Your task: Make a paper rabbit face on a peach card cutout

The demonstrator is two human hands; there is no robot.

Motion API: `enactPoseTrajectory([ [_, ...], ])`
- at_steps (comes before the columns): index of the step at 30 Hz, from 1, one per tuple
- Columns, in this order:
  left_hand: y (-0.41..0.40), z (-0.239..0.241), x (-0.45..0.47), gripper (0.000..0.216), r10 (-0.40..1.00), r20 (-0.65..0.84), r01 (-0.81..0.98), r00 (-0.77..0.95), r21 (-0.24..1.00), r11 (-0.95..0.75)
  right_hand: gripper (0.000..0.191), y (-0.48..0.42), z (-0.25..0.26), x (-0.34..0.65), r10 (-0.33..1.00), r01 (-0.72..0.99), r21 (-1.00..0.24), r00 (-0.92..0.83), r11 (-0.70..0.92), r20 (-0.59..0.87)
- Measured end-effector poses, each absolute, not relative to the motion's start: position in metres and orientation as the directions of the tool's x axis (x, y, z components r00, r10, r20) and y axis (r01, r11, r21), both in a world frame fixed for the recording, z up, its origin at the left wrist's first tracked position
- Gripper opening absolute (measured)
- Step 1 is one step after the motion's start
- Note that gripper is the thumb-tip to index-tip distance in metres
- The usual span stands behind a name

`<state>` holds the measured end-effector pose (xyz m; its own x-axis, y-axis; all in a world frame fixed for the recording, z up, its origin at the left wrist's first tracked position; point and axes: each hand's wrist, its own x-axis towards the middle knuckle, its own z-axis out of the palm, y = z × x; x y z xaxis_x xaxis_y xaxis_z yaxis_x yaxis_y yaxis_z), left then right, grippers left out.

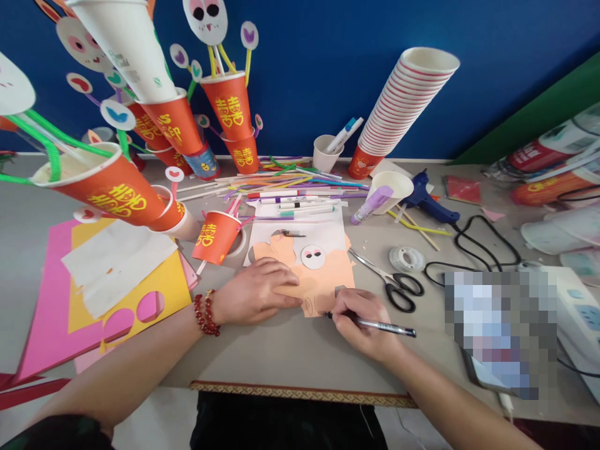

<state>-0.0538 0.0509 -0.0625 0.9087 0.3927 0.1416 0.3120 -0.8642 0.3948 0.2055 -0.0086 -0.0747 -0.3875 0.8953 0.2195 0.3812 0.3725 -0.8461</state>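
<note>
My left hand [255, 290], with a red bead bracelet on its wrist, lies flat on a peach paper sheet [328, 275] and presses it to the table. My right hand [360, 319] grips a black pen [384, 326] whose tip touches the sheet's lower edge, beside a small drawn oval. A white paper disc with two dark eye shapes [313, 256] rests on the peach sheet. A white sheet [323, 234] lies under the peach one.
Black-handled scissors [394, 284], a tape roll [407, 258], a blue glue gun [429, 203] with black cable and a cup holding a glue stick [391, 187] lie to the right. Orange paper cups [218, 236], straws, markers, a tall cup stack [403, 103] and coloured paper [51, 300] surround the sheets.
</note>
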Motion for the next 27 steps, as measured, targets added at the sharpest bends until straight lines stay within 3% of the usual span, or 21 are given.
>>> enactPoseTrajectory([
  [19,0.0503,-0.0628,-0.055,0.037,0.393,0.137,0.313,0.909,0.395,-0.864,0.018,-0.0094,-0.0734,0.2067,0.918,0.333,-0.877,-0.313,0.345,0.242],
  [27,0.0504,-0.0631,-0.055,0.034,0.394,0.144,0.311,0.908,0.399,-0.863,0.017,-0.0083,-0.0762,0.2029,0.939,0.469,-0.818,-0.248,0.333,0.24],
])
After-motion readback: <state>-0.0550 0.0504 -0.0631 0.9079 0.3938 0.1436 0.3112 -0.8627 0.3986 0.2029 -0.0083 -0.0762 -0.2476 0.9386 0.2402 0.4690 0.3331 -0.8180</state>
